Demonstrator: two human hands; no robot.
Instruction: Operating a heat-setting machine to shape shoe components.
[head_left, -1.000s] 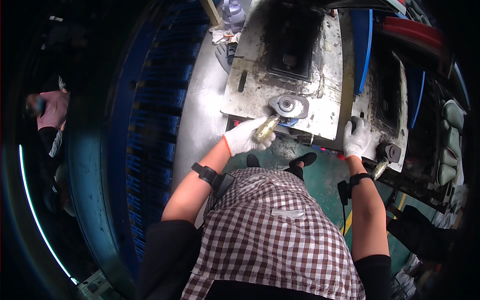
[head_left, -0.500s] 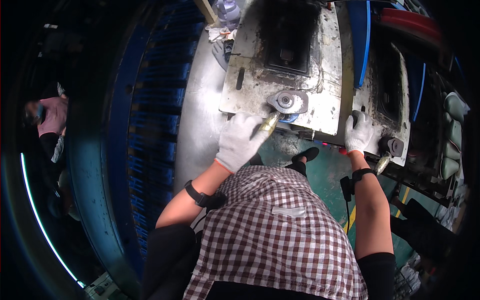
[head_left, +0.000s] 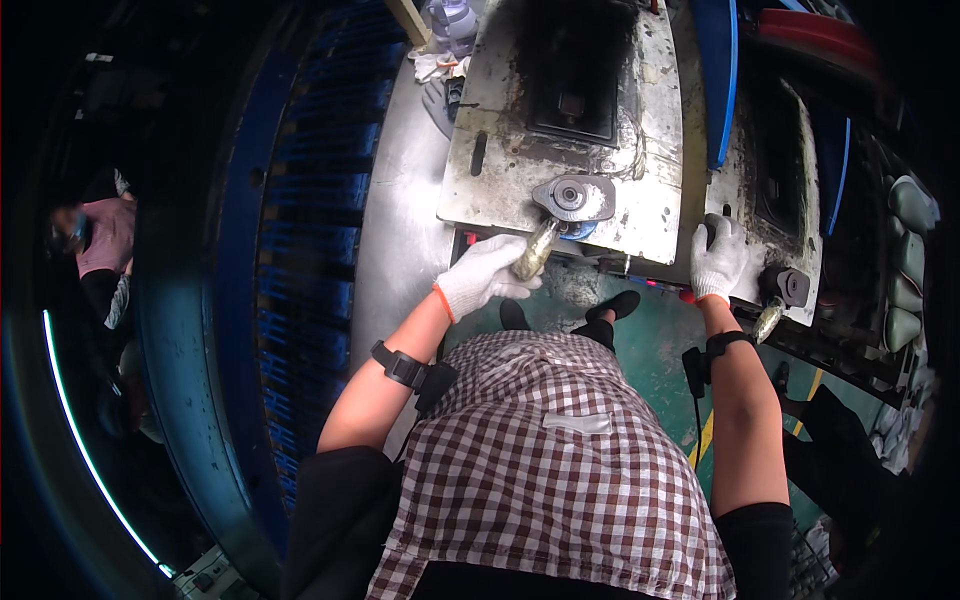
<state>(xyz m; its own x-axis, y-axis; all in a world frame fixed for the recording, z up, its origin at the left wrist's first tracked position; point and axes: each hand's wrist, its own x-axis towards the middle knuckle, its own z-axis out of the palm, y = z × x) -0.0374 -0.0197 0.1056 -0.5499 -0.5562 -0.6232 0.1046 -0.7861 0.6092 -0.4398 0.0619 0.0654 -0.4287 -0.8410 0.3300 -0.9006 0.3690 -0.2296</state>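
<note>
My left hand (head_left: 484, 277), in a white knit glove with an orange cuff edge, is closed around the outer end of a lever handle (head_left: 538, 250). The handle looks wrapped in brassy, shiny material and runs up to a round grey metal hub (head_left: 570, 198) at the front of a stained metal plate (head_left: 470, 200). My right hand (head_left: 718, 262), gloved alike, lies at the near left edge of a second stained plate (head_left: 745, 215). Its thumb stands apart from its fingers, and I see nothing held there. Close by is another hub (head_left: 786, 288) with a similar handle (head_left: 769, 322).
Dark rectangular recesses (head_left: 573, 115) sit in the plates. Blue upright panels (head_left: 722, 90) stand between and beside them. Left of the first plate runs a bare metal surface (head_left: 395, 210) with a grey glove (head_left: 437, 105). Green padded pieces (head_left: 905, 265) line the right. Another person (head_left: 105, 235) is far left.
My left hand has shifted slightly down, turning from above the handle to around its end. The handle has tilted a little more toward me. My right hand has stayed in place.
</note>
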